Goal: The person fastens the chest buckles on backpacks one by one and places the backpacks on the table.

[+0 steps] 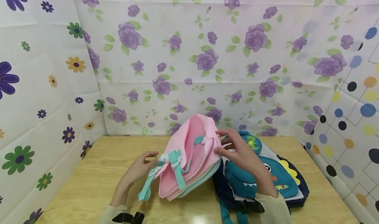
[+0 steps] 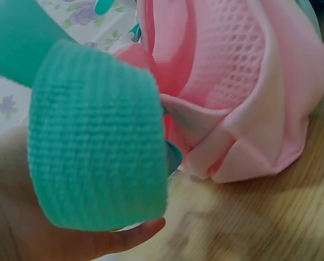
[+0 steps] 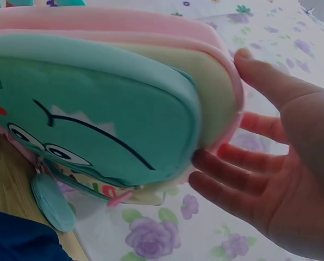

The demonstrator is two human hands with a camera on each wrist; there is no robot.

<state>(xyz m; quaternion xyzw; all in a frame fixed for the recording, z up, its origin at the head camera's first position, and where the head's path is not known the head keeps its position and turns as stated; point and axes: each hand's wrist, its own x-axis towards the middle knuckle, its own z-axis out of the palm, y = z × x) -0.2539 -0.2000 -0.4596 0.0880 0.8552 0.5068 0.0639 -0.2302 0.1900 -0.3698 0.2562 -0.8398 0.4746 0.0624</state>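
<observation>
A pink backpack (image 1: 204,145) stands tilted on the wooden table, its upper pocket gaping. Teal straps (image 1: 177,164) with pale buckles hang from its left side. My left hand (image 1: 139,168) is at these straps, its visible fingers loosely extended. A wide teal strap (image 2: 97,136) covers much of that hand in the left wrist view. On the backpack's right side, my right hand (image 1: 241,151) touches the fabric with spread fingers. The right wrist view shows the backpack's mint-green front pocket (image 3: 113,109) with a cartoon face, and the right palm (image 3: 309,157) beside its edge.
A navy and teal dinosaur backpack (image 1: 266,181) lies to the right, partly behind my right forearm. The wooden table (image 1: 88,184) meets floral cloth walls (image 1: 177,59) at the back and sides.
</observation>
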